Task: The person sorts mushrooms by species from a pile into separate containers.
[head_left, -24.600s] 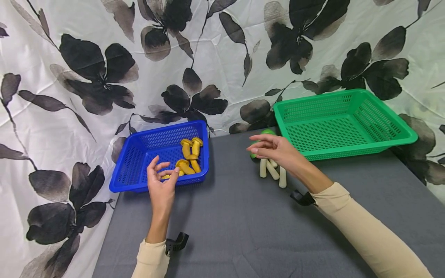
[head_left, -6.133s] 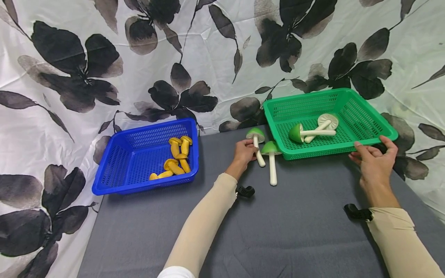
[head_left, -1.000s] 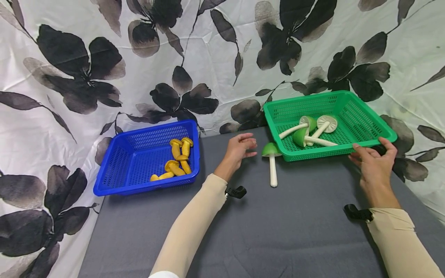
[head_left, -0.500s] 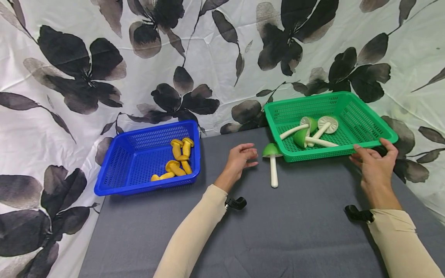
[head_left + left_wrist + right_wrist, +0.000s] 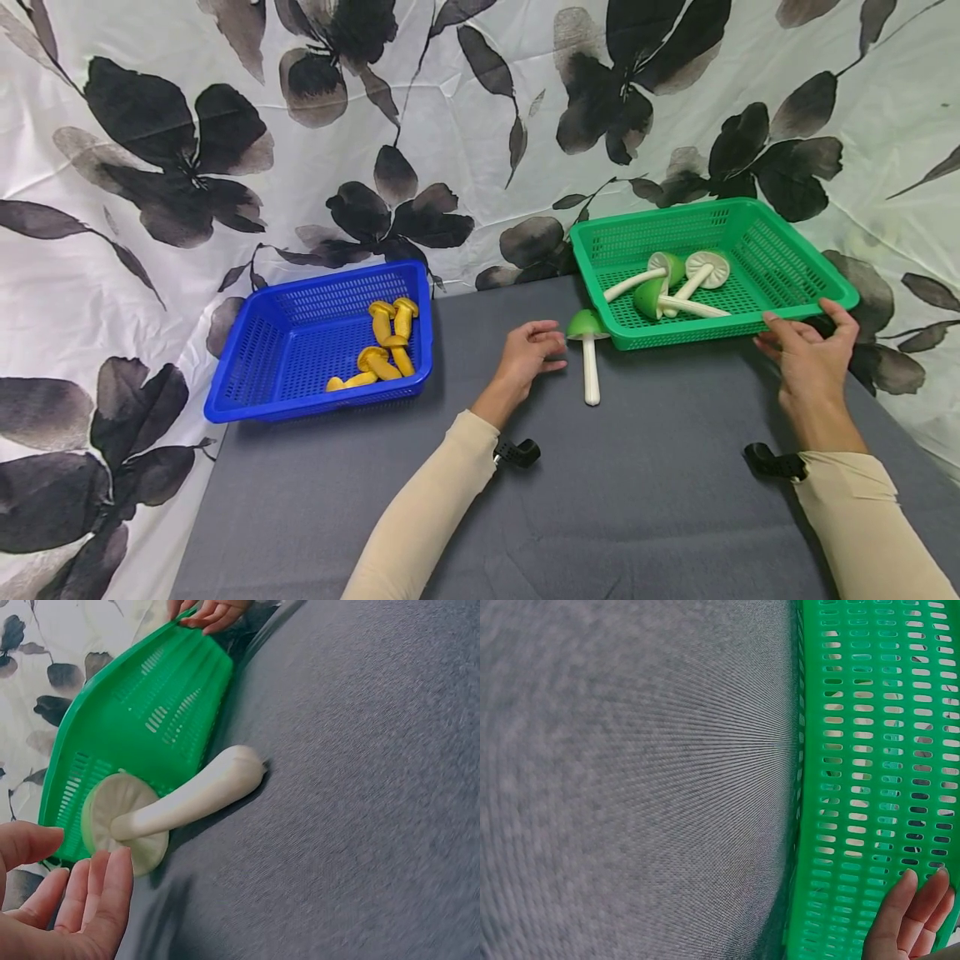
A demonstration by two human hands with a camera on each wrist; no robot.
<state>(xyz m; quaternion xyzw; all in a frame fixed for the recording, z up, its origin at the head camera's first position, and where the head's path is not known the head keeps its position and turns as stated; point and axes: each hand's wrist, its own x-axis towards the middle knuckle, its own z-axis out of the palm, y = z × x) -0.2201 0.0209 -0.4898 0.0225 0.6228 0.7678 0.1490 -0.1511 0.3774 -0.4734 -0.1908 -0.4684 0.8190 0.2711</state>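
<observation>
A toy mushroom with a green cap and white stem (image 5: 591, 375) lies on the grey cloth, its cap beside the near left corner of the green basket (image 5: 705, 329). Just left of that cap is my left hand (image 5: 528, 358), fingers loosely bent and holding nothing. The left wrist view shows its fingertips (image 5: 116, 874) right at the underside of the mushroom cap (image 5: 127, 814). My right hand (image 5: 813, 358) grips the basket's rim near its front right corner. Inside that basket lie 3 green-capped mushrooms (image 5: 660, 287).
To the left stands a blue basket (image 5: 255, 400) holding several yellow mushrooms (image 5: 390, 342). A white curtain with dark flowers (image 5: 465, 108) hangs behind both baskets. Grey cloth (image 5: 637, 500) covers the table.
Since the oldest frame, 3 green-capped mushrooms have come off the cloth into the green basket. Over the last second my left hand has moved right and nearer me, toward the remaining one.
</observation>
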